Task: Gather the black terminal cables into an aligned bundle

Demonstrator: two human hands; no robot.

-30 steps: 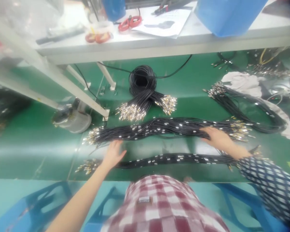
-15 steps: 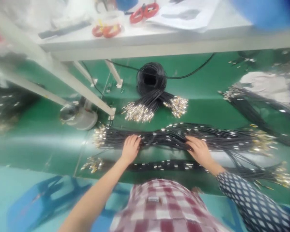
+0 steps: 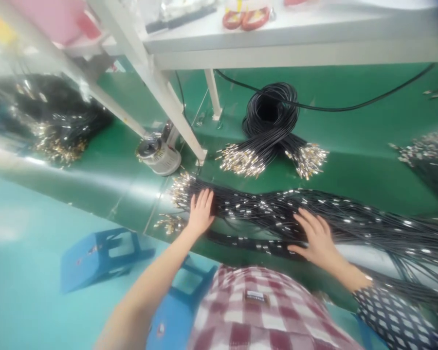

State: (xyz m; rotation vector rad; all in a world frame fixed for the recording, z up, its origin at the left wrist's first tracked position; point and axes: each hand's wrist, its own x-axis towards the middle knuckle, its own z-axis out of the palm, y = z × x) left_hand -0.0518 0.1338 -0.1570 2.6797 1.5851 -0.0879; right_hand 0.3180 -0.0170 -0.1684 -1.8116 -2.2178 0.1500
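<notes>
A long bundle of black cables [image 3: 277, 211] with shiny metal ends lies across the green bench [image 3: 350, 165]. My left hand [image 3: 200, 214] rests flat on its left part, fingers stretched out, just right of the gold-tipped ends [image 3: 180, 189]. My right hand [image 3: 314, 238] lies flat on the bundle's middle, fingers spread. A thinner bundle of cables [image 3: 241, 240] runs along the bench's near edge beneath my hands. Neither hand grips anything.
A coiled cable bunch [image 3: 272, 129] with two fans of metal tips lies behind. A round metal canister [image 3: 160, 155] stands by a white frame leg [image 3: 160, 92]. A white shelf [image 3: 295, 34] with red rings hangs overhead. Blue stools [image 3: 102, 255] stand on the floor. More cables [image 3: 58, 126] pile at left.
The view has swung left and tilted. Both hands have stayed pressed on the long bundle, the left one shifting a little toward its tipped end.
</notes>
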